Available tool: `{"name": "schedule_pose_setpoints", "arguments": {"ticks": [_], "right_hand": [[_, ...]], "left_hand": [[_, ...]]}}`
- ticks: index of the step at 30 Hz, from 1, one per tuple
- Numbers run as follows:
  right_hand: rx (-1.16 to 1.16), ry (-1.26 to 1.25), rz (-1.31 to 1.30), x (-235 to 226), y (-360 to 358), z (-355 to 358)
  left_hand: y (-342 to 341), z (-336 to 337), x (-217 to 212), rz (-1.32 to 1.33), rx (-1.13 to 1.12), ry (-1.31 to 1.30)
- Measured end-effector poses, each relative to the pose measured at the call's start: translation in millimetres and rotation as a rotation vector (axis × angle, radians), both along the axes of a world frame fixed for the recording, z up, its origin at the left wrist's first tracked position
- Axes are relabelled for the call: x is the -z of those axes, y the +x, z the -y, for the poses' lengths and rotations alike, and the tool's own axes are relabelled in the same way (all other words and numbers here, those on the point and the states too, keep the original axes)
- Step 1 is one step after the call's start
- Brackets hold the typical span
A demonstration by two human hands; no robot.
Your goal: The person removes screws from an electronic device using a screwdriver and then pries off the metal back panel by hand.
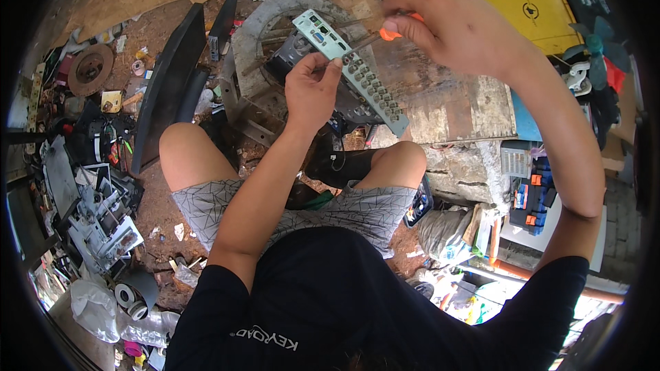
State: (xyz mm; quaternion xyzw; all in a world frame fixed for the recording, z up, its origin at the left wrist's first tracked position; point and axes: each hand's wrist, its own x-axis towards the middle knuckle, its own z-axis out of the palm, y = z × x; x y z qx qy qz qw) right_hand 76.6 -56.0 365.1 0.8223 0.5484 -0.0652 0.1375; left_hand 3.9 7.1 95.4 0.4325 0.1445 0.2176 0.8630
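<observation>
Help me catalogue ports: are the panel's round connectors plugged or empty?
Empty: the round connectors along the pale panel stand bare, no plugs or cables visible.

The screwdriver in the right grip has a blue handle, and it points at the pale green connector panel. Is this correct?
No: the handle is orange, not blue, as the head view shows. The screwdriver is in the right grip and points at the pale green connector panel.
</observation>
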Motion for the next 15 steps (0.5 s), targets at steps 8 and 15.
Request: {"name": "schedule_pose_setpoints", "arguments": {"ticks": [8,15], "right_hand": [[-0.164,0.129,-0.126,-3,9,1],[-0.167,0.098,-0.113,2,10,-1]], "left_hand": [[-1,0,2,0.005,-0.001,0.01],[-1,-1,-1,-0.017,-0.031,0.033]]}}
